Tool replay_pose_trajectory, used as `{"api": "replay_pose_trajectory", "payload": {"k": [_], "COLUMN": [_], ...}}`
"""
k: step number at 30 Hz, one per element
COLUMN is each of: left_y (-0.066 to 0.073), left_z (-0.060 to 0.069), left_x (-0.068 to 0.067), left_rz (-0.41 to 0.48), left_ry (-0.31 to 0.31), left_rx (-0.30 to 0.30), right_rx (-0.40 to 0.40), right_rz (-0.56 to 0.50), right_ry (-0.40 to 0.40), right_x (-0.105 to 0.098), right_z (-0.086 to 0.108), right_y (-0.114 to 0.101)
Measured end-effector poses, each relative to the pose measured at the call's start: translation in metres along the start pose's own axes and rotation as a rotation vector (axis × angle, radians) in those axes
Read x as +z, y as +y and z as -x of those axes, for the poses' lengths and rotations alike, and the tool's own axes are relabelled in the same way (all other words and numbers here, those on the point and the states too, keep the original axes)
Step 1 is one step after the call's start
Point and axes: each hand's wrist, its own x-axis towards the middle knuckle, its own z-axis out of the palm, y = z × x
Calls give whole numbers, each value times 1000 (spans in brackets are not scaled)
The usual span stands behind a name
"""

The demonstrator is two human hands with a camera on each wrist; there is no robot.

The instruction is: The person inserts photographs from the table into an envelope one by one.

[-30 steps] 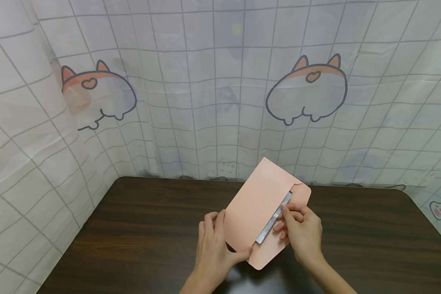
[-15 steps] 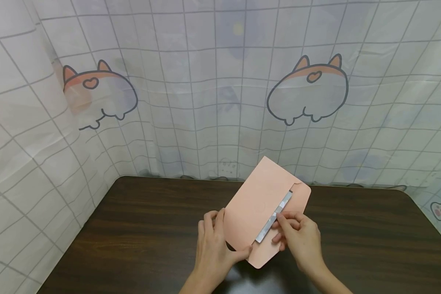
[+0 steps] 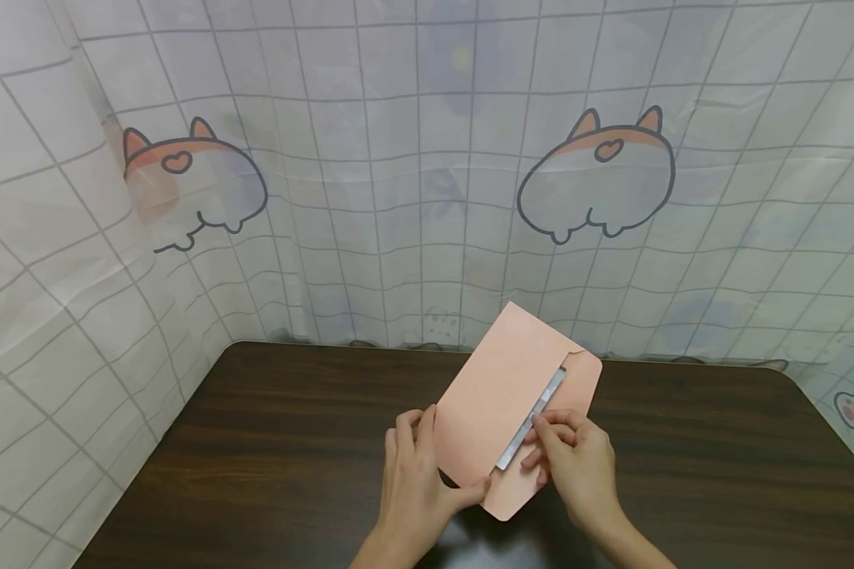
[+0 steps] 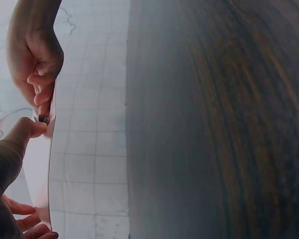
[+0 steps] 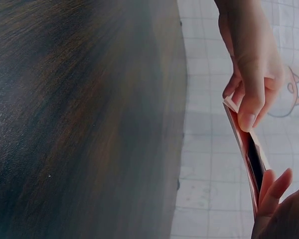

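Note:
A pale pink envelope (image 3: 494, 387) is held tilted above the table, its opening facing right with the flap folded back. A narrow silver-grey strip of a flat item (image 3: 553, 386) sticks out of the opening; the rest is hidden inside. My left hand (image 3: 414, 490) grips the envelope's lower left part, thumb on the front near the bottom corner of the opening. With thumb and fingertips, my right hand (image 3: 585, 468) pinches the edge of the silver-grey item, other fingers in front of the flap. In the right wrist view, the envelope (image 5: 243, 144) appears edge-on.
Beneath the hands is a dark wood-grain table (image 3: 270, 458) with rounded far corners. A white grid-patterned curtain (image 3: 370, 197) with cartoon animal prints hangs behind it and along the left side.
My right hand has slid down and left along the silver-grey item's edge. The exposed strip looks slightly narrower. My left hand and the envelope have hardly moved.

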Motion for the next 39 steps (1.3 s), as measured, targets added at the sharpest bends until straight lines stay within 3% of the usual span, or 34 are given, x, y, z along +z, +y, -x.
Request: {"api": "replay_pose_trajectory", "payload": {"k": [9,22,32,39], "left_y": [2,-2,-7,-18], "left_z": [-2,-4,-3,2], "left_x": [-1,0,-1,-3], "left_rz": [2,-28,-25,-3], "left_ry": [-29,7,-107,-158], "left_rx": [-27,30,-35,-20], "right_rx": [-8,-10,-41,-20], "right_rz": [-3,-10,36,90], "right_ry": [2,2,24,6], "right_x": [-1,-6,-15,-22], "right_z": [-1,0,-2,-6], "right_y": [-1,0,4,8]}}
